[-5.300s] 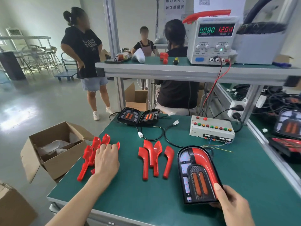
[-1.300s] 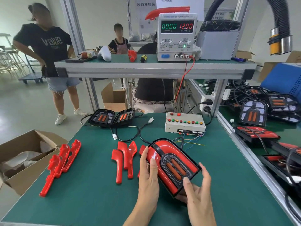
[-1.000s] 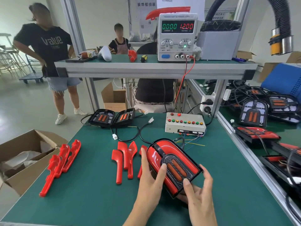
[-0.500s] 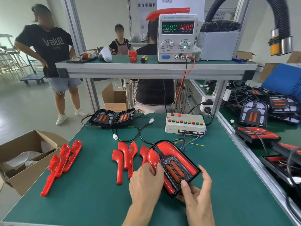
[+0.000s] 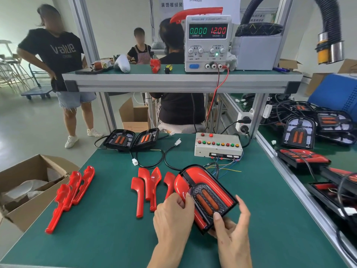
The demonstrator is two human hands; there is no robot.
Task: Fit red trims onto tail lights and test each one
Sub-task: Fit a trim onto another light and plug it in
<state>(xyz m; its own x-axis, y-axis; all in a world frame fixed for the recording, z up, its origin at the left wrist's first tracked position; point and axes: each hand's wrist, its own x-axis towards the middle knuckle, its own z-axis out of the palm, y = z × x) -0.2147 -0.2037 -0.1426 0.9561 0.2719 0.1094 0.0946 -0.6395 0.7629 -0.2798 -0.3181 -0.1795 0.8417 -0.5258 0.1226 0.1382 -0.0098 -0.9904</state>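
On green mat (image 5: 108, 238): four loose red trims (image 5: 148, 188), one tail light (image 5: 204, 196) held.

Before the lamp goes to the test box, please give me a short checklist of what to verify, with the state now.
1. Lamp held by both hands: ok, left hand grips its left edge, right hand supports it from below.
2. Red trims seated along both sides: cannot tell, the left edge is under the fingers.
3. Supply on: ok, it reads 12.00 volts, 0.000 current.
4. Test box reachable: ok, it stands just behind the lamp.
5. Lamp's plug joined to the box: cannot tell, its cable runs behind the lamp.
6. Spare trims away from the path: ok, they lie left of the lamp.
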